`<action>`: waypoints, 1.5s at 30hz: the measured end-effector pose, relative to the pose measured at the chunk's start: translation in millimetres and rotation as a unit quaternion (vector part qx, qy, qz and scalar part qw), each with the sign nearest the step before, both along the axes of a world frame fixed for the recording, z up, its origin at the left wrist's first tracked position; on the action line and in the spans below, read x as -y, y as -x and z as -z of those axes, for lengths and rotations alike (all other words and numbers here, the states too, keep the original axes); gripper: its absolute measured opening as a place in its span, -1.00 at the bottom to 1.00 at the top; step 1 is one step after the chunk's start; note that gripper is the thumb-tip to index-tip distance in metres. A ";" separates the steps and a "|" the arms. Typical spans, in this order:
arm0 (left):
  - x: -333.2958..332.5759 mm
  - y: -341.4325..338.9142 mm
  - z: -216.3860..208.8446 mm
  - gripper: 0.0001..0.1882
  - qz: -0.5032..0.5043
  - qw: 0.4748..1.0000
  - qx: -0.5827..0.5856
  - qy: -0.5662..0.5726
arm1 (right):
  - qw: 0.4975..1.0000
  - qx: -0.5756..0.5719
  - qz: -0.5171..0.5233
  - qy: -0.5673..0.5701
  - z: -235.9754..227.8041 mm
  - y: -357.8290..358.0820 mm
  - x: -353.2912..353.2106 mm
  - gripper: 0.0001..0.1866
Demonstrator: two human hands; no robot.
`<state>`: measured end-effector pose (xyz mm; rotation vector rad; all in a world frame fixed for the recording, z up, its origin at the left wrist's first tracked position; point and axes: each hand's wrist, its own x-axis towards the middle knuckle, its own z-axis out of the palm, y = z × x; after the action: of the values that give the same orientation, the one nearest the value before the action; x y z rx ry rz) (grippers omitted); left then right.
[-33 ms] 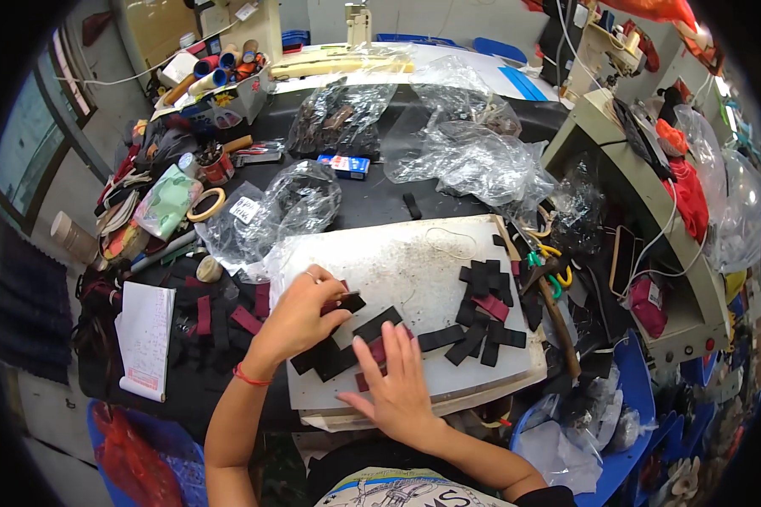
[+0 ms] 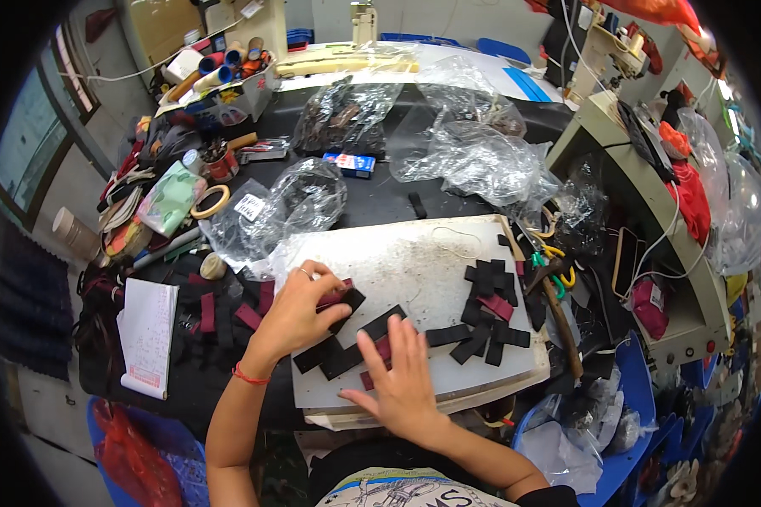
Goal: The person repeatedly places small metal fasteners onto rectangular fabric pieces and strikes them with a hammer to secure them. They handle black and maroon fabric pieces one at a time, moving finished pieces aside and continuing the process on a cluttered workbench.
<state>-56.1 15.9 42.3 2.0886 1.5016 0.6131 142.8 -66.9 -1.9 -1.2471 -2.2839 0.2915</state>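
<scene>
My left hand (image 2: pixel 298 311) pinches a short fabric strip (image 2: pixel 350 304), black with maroon showing, between thumb and fingers. It is just above the left part of a white board (image 2: pixel 389 262). My right hand (image 2: pixel 402 384) is spread open beside it, fingers over a maroon strip (image 2: pixel 384 348) that they partly cover. A long black strip (image 2: pixel 345 358) lies slantwise between the hands. On the board's right side sits a loose pile of black strips (image 2: pixel 484 325) with a maroon strip (image 2: pixel 497 306) among them.
Left of the board are more black and maroon strips (image 2: pixel 207 313) and a notepad (image 2: pixel 147 338). A hammer (image 2: pixel 562 325) and scissors (image 2: pixel 558 279) lie along the right edge. Clear plastic bags (image 2: pixel 473 160) cover the far table. Blue bins (image 2: pixel 626 406) stand below on both sides.
The strip in my left hand has tilted and shows more of its black face and maroon edge. The view has shifted slightly; my right hand is nearly still.
</scene>
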 end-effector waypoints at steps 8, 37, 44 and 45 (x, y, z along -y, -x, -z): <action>23.9 28.8 29.8 -0.71 -0.190 0.955 0.202 -0.104 | 0.995 0.023 -0.097 0.018 -1.1 46.3 -37.0 0.03; 45.5 51.0 -0.2 -0.83 -0.299 0.923 0.179 -0.164 | 0.995 0.070 0.067 0.011 10.1 38.6 -109.4 -0.12; -52.7 -86.6 -14.3 -0.83 0.051 0.983 0.077 -0.161 | 0.938 -0.181 -0.292 -0.050 15.5 53.1 42.5 -0.33; -57.5 -111.3 -9.9 -0.83 0.097 0.980 0.063 -0.161 | 0.951 -0.211 -0.224 -0.040 4.1 27.0 37.6 -0.40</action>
<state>55.2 73.4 52.2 2.3491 1.1728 0.9442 115.7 -104.5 -6.0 -0.5414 -2.1425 0.5598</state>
